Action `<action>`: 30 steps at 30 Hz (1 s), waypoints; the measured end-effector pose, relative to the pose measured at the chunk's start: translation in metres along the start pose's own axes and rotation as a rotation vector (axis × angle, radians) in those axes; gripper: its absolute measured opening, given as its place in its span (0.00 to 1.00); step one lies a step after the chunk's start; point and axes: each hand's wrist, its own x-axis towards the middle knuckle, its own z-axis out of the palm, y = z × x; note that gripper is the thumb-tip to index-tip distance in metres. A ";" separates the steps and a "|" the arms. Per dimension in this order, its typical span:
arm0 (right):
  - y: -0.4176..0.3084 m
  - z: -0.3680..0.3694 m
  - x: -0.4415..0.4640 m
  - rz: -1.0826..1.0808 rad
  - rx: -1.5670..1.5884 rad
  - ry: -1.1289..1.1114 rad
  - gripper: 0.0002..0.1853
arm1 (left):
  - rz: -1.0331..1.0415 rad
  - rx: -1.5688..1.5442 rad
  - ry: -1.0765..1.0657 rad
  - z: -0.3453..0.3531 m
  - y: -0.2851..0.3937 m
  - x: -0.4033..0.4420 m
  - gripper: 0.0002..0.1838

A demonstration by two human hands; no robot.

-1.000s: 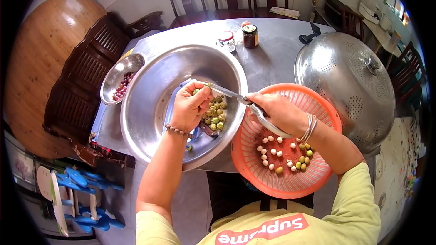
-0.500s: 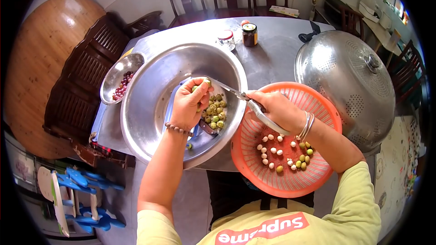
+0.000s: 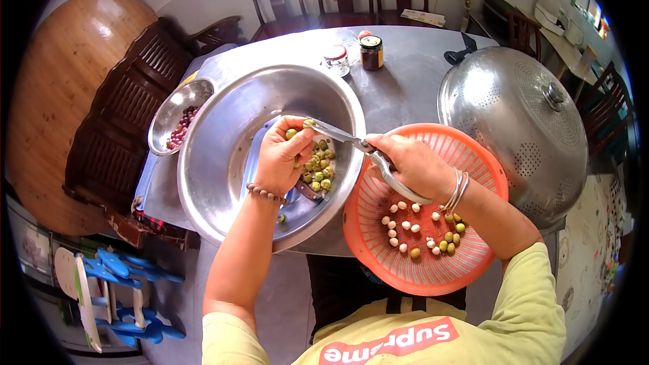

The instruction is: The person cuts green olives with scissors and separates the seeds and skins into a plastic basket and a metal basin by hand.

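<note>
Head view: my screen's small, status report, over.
Left hand pinching small round green fruit. Right hand holding silver-bladed scissors, pointed at that fruit. Wide silver metal basin beneath fruit; nothing visibly blocking.

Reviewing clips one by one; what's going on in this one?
A person's left hand holds small green fruits over a large metal bowl, and the right hand holds scissors, blade at one of them. Greenish pieces lie in the bowl. The orange basket holds small white balls and some olive-green fruits.
</note>
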 end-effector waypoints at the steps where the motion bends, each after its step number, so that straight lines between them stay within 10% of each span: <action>1: -0.001 0.000 0.000 -0.029 0.041 0.014 0.19 | 0.017 0.008 0.002 0.000 0.000 0.000 0.04; 30: -0.025 -0.027 -0.001 -0.004 0.144 -0.002 0.19 | 0.009 0.194 0.038 0.034 0.029 -0.007 0.06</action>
